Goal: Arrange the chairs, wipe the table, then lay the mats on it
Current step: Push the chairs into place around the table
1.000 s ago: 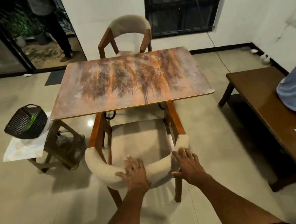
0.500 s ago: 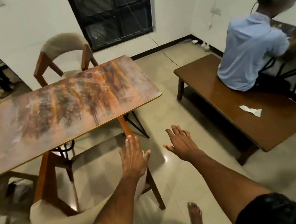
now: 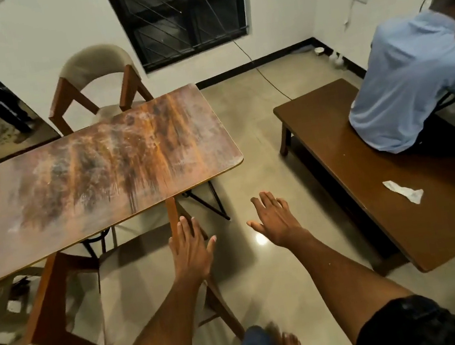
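- Both grips are spread flat and hold nothing: left hand [image 3: 189,249], right hand [image 3: 276,221].
- The near chair [image 3: 68,338] sits tucked under the tabletop [image 3: 96,174], below and left of the left grip.
- Judgement: chairs look set; find a cloth next, wiping edge to edge before mats.

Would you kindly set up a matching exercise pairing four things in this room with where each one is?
Things:
1. far chair
2. crumpled paper
3. right hand
4. seated person

Places:
A. on the bench, near end
B. above bare floor
C. behind the table
D. on the bench, far end

Pairs: 1-C, 2-A, 3-B, 4-D
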Motion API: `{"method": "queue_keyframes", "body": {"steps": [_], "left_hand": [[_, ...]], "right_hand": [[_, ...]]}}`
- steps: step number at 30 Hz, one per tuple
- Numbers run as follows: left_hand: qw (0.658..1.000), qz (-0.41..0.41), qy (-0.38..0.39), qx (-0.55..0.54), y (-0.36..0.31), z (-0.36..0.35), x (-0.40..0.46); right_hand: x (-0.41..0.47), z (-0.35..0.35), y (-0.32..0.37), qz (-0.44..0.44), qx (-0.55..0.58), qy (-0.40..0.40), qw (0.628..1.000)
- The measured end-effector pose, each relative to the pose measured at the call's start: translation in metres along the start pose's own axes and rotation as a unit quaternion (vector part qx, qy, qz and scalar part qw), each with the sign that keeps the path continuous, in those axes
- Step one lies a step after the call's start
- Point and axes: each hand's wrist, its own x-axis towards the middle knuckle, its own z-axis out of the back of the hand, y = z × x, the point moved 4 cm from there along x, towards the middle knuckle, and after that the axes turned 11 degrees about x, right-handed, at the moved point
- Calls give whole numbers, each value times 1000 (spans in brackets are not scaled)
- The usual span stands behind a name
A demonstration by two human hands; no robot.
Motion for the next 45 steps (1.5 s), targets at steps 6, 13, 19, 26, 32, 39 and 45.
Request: {"method": "queue_keyframes", "body": {"steps": [6,13,19,26,32,39,45], "left_hand": [[1000,12,-8,-5,-25,21,79],[998,9,-42,-34,-62,74,183],[999,10,-39,-32,-82,100,244],[999,25,-25,-29,-107,114,315],[998,65,-6,-25,-148,127,392],[997,80,-8,-12,-182,155,460],[992,122,8,-24,-170,159,505]], "right_hand": [[77,22,-22,27,-16,5,999],[168,87,-49,43,-52,0,998],[223,115,-71,74,-48,-18,996],[293,138,-120,79,-31,4,996],[373,179,-172,112,-32,0,993],[458,210,-192,162,-42,38,985],[527,210,-191,191,-48,68,978]]}}
